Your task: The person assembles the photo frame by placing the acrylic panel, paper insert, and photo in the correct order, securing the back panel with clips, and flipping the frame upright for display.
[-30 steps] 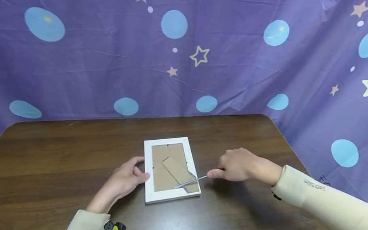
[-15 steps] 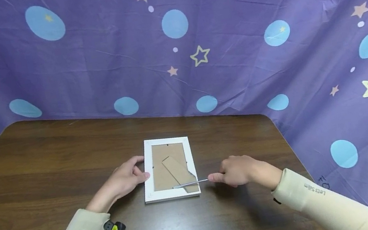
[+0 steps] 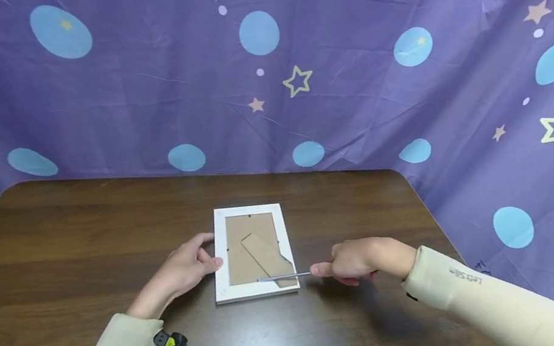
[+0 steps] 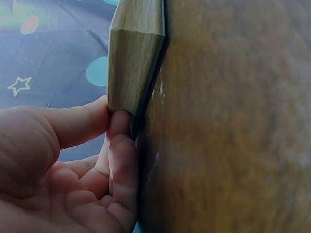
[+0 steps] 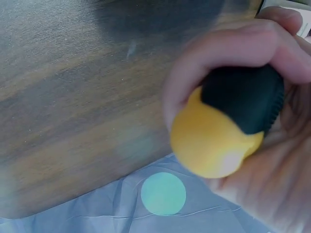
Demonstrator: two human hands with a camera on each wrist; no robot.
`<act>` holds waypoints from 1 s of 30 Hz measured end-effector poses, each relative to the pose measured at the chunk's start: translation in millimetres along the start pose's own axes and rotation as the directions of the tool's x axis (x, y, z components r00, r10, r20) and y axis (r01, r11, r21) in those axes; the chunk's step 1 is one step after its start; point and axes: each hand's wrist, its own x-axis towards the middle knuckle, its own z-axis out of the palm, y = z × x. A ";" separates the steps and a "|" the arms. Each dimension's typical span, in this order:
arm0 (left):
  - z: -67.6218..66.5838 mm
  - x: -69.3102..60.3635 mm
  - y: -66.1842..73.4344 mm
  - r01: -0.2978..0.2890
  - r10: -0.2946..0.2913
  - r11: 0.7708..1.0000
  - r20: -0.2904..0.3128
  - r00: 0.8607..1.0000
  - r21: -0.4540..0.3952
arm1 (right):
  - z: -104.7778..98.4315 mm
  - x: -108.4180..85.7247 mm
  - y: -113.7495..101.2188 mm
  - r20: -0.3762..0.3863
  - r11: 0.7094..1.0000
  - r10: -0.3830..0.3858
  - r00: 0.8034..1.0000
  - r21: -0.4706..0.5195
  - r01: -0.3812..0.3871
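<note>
A white picture frame lies face down, showing its brown backing board and slanted stand leg. My left hand holds the frame's left edge, the thumb on the border. In the left wrist view, thumb and fingers meet at the frame's wood-grained side. My right hand grips a screwdriver, its yellow and black handle filling the palm. The metal shaft reaches left across the stand leg, its tip at the backing's lower edge. Whether the tip touches a tab is too small to tell.
A brown wooden table carries the frame. Behind it and along both sides hangs a purple curtain with blue dots and stars. A black wrist strap piece with a yellow patch sits at the left cuff.
The right hand has lowered slightly and turned, so the screwdriver shaft lies nearly level where it sloped up to the right before. The left hand and frame keep their places.
</note>
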 end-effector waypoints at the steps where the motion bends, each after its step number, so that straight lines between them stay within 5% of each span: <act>1: -0.3 0.2 0.3 0.001 -0.001 1.000 0.000 1.000 0.000 | -0.3 -0.2 -0.2 0.006 1.000 0.003 1.000 0.007 -0.003; 20: -0.1 2.0 1.2 0.003 -0.003 1.000 0.004 1.000 0.018 | -5.1 -2.8 -3.2 0.122 0.998 0.031 0.992 0.054 -0.038; 30: -0.3 1.5 0.4 0.004 -0.003 1.000 -0.006 1.000 0.012 | 12.3 -3.7 5.8 -0.039 0.995 -0.054 0.998 0.083 0.057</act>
